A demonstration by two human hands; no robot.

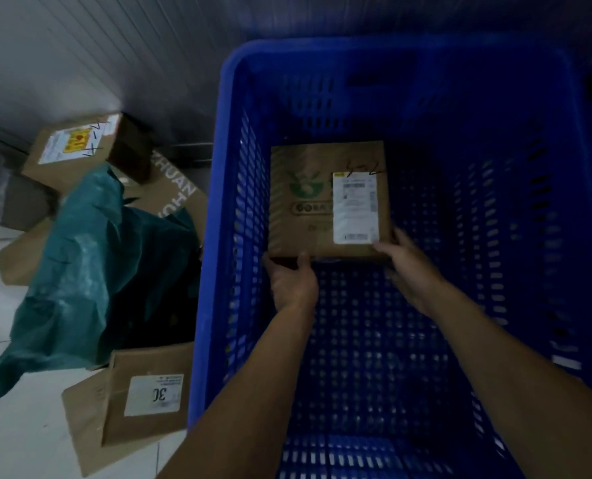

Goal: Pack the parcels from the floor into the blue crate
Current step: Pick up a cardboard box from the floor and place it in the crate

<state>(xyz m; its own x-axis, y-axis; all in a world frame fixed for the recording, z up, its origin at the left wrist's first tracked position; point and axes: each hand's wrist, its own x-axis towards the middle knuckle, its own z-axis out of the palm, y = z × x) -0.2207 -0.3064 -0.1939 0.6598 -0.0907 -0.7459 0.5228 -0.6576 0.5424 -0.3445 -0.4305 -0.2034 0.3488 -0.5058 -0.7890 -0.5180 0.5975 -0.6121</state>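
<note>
Head view: both hands hold a parcel (304,233) inside the blue crate (208,236).
Parcel is squarish and far-left in the crate, its near edge facing the hands. Left hand (292,281) grips that edge, right hand (410,271) fingers (382,248) clasp the near-right corner. Floor boxes (149,392) left of crate.

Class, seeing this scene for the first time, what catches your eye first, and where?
A big blue crate fills the middle and right of the view. Inside it, the left hand and right hand hold a labelled cardboard parcel toward the far end. Left of the crate, a crumpled green bag lies among more cardboard boxes.
</note>
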